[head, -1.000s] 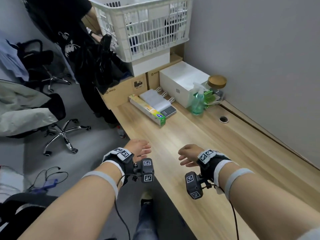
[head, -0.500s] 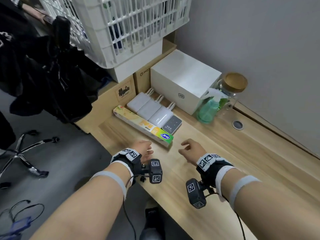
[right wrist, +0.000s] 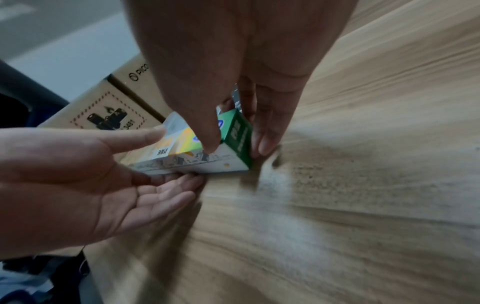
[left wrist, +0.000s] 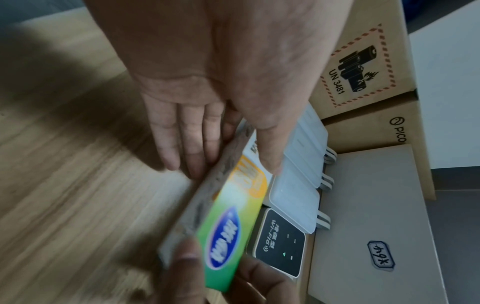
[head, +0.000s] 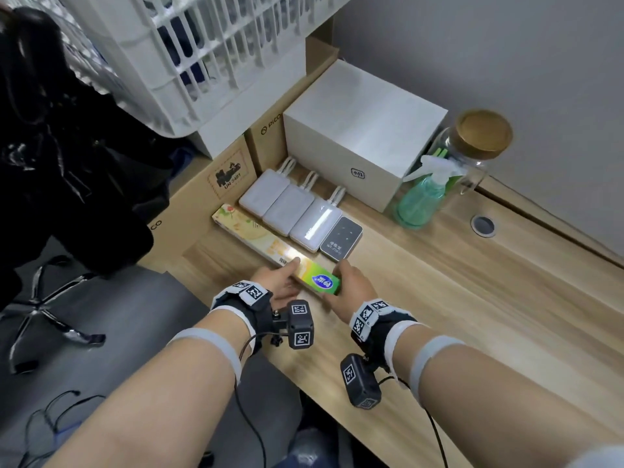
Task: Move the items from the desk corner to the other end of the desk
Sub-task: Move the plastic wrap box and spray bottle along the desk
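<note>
A long yellow-green cling-film box with a blue oval logo lies near the desk's left edge, in front of the other corner items. My left hand pinches it near the green end, thumb on top and fingers tucked under its near edge. My right hand grips the green end, with the thumb on the near side and fingers round the end face. Behind the box lie three white power banks and a dark wifi device.
A white box, a green spray bottle and a cork-lidded jar stand by the wall. Cardboard boxes carry a white basket. A person in black stands left. Bare desk stretches right.
I have leaned closer to the corner. Both hands moved forward from bare desk onto the long box and took hold of its near end.
</note>
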The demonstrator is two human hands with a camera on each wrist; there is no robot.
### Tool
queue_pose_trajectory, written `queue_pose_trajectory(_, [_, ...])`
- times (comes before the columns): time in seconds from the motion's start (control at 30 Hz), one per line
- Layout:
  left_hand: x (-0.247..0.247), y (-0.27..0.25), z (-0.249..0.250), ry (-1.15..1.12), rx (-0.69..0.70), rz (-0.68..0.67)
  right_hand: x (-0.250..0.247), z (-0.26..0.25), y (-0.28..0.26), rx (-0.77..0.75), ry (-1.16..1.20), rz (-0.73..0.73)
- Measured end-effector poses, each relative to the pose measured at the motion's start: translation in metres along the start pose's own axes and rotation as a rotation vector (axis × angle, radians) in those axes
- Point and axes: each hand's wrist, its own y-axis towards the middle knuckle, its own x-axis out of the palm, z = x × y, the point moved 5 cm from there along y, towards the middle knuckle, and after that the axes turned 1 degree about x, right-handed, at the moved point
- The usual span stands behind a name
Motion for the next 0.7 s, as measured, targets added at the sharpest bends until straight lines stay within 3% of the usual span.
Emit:
queue_pose_trajectory(0.2, [0.001, 0.002, 0.010, 0.162, -0.031, 0.084, -0.004, 0.004, 0.011, -0.012, 0.055, -0.146])
queue_pose_trajectory(0.37, [0.000, 0.000, 0.020, 0.252, -0.086, 0.101, -0.048, 0.007, 0.051, 0.060, 0.052, 0.077])
queue_pose_trajectory(0.57, [-0.002, 0.014, 0.032, 0.348, -0.118, 0.156, -0.059, 0.003, 0.076, 0.161, -0.048, 0.077])
queue_pose_trajectory(0.63, [-0.005, 0.026, 0.030, 0.372, -0.147, 0.164, -0.069, 0.011, 0.077, 0.272, -0.007, 0.185])
queue_pose_trajectory(0.7, [-0.009, 0.043, 0.023, 0.384, -0.163, 0.185, -0.087, 0.026, 0.072, 0.445, 0.091, 0.402])
